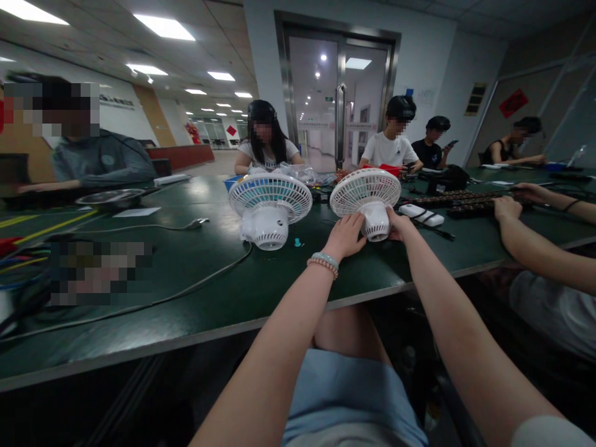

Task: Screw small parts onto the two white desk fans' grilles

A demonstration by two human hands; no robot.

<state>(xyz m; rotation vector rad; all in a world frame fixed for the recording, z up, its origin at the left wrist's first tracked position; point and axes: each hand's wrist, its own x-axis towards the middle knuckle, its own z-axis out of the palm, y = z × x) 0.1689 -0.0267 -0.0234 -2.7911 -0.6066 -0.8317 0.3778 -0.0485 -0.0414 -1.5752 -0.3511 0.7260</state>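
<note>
Two small white desk fans stand on the dark green table (209,292). My left hand (345,236) and my right hand (398,225) hold the motor housing of the right fan (366,194) from either side, its grille facing away from me. A bead bracelet circles my left wrist. The left fan (270,205) stands untouched about a hand's width to the left, its grey cord trailing across the table. A tiny teal part (297,243) lies between the two fans.
A neighbour's arms (526,242) rest on the table at right near a white remote-like object (421,215) and dark strips. Several other people sit around the table. A metal bowl (112,198) stands far left, coloured cables at the left edge.
</note>
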